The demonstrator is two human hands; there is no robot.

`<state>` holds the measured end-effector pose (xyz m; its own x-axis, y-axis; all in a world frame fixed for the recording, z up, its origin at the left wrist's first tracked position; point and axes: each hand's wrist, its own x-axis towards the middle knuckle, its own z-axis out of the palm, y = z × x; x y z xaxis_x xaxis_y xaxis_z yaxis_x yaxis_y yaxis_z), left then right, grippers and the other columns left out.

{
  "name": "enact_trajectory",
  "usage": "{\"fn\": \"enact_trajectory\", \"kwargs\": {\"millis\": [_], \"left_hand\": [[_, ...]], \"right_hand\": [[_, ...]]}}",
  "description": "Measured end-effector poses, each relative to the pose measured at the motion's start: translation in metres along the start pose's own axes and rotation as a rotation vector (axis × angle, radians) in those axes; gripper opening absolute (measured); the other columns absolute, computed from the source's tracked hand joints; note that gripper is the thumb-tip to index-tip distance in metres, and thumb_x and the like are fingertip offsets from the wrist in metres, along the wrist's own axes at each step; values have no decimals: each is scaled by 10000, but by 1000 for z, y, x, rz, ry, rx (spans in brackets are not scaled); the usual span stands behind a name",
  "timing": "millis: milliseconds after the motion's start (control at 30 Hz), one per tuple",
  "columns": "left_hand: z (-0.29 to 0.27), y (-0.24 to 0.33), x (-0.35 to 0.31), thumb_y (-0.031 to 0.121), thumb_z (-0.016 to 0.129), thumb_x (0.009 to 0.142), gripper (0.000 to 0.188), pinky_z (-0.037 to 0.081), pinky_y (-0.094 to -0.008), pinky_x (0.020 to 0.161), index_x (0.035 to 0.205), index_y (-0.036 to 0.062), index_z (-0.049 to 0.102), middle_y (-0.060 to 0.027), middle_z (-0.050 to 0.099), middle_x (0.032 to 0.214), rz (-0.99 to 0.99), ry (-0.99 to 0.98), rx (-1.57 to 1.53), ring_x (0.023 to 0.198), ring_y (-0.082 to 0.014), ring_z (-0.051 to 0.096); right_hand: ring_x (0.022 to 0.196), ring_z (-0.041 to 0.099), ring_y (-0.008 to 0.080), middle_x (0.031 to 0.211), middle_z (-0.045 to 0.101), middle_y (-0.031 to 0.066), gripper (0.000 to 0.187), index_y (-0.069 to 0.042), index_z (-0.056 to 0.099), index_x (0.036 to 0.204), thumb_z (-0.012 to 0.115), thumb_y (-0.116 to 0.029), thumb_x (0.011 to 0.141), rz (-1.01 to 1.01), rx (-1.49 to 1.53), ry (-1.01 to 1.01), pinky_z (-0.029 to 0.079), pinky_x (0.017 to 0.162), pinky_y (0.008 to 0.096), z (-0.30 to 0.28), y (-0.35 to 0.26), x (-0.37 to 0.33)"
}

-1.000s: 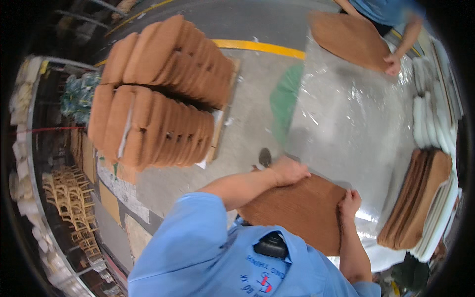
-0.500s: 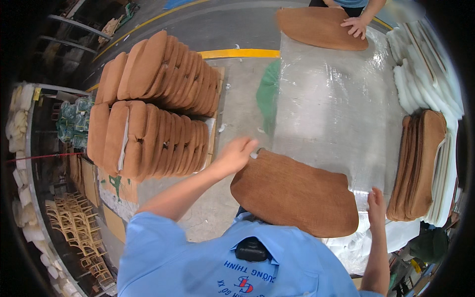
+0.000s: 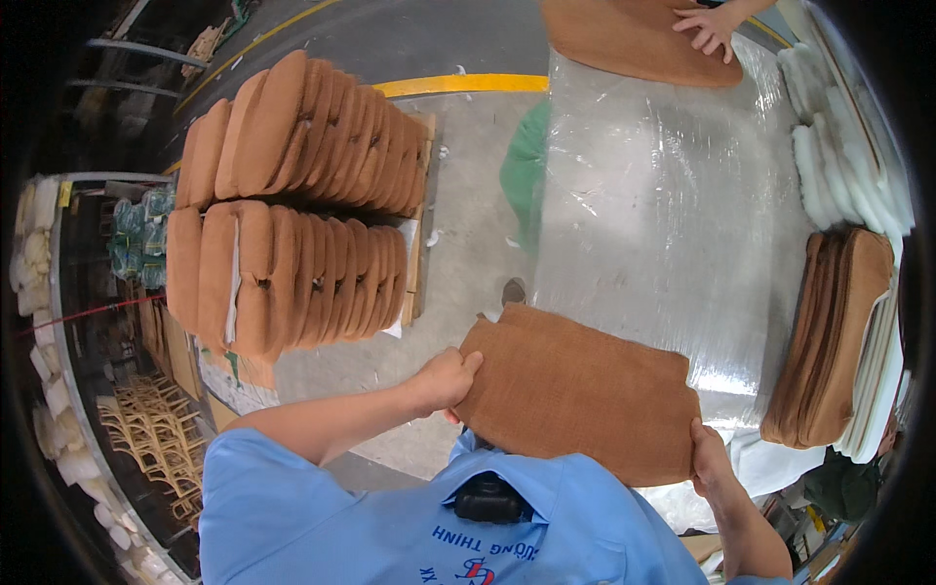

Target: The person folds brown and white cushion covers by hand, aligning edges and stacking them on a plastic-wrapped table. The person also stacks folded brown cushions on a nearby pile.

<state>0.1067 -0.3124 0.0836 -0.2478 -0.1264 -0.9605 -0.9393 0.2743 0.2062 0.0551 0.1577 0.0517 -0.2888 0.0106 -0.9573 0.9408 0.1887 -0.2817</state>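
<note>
I see the left hand [image 3: 448, 378] gripping the left edge of a brown cushion piece [image 3: 585, 395], thumb on top, at the lower centre of the frame. The right hand [image 3: 712, 456] is clamped on its right edge, so the 2 hands stand well apart with the piece between them. Beyond it I have a table [image 3: 673, 214] covered in shiny clear film; at upper right a co-worker's hand [image 3: 707, 27] lies spread on another brown piece [image 3: 624, 39]. Brown cushions [image 3: 292, 263] stand in 2 blocks on a pallet [image 3: 414, 278] at upper left.
</note>
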Motion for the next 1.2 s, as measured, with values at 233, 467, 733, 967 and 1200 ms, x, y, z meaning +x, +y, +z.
{"fn": "enact_trajectory", "kwargs": {"millis": [233, 467, 733, 967, 1200], "left_hand": [[5, 6, 31, 448, 399, 1084, 613, 548, -411, 808, 1205, -121, 592, -221, 691, 1076, -82, 85, 125, 921, -277, 683], [2, -8, 76, 451, 366, 1111, 639, 509, -371, 931, 1201, -119, 640, -168, 704, 1086, -131, 30, 15, 995, -228, 654], [0, 16, 85, 476, 359, 1106, 650, 511, -375, 936, 1192, -96, 657, -173, 714, 1071, -270, -34, -381, 987, -230, 666], [-2, 13, 103, 481, 376, 1098, 648, 531, -407, 908, 1251, -98, 623, -198, 694, 1133, -307, -73, -454, 1021, -238, 669], [-4, -14, 133, 518, 444, 1074, 631, 513, -401, 969, 1325, -40, 599, -178, 660, 1270, -199, 19, -411, 1129, -254, 651]], "right_hand": [[1136, 636, 259, 1283, 631, 190, 501, 85, 478, 1360, 412, -346, 1115, 123, -64, 54, 498, 992, 395, 6, -19, 13], [1079, 650, 226, 1195, 682, 157, 472, 73, 569, 1289, 423, -340, 1113, 163, -94, 26, 497, 968, 373, 0, -27, 29], [1071, 662, 210, 1192, 701, 147, 471, 69, 596, 1282, 421, -334, 1114, 215, 7, -16, 498, 963, 366, 2, -34, 55], [1054, 661, 195, 1199, 700, 129, 484, 68, 619, 1285, 432, -342, 1109, 155, 13, -58, 496, 966, 348, 3, -26, 70], [1043, 653, 189, 1115, 729, 125, 546, 61, 676, 1249, 491, -423, 1077, 81, -151, 33, 494, 953, 355, 13, -25, 70]]}}
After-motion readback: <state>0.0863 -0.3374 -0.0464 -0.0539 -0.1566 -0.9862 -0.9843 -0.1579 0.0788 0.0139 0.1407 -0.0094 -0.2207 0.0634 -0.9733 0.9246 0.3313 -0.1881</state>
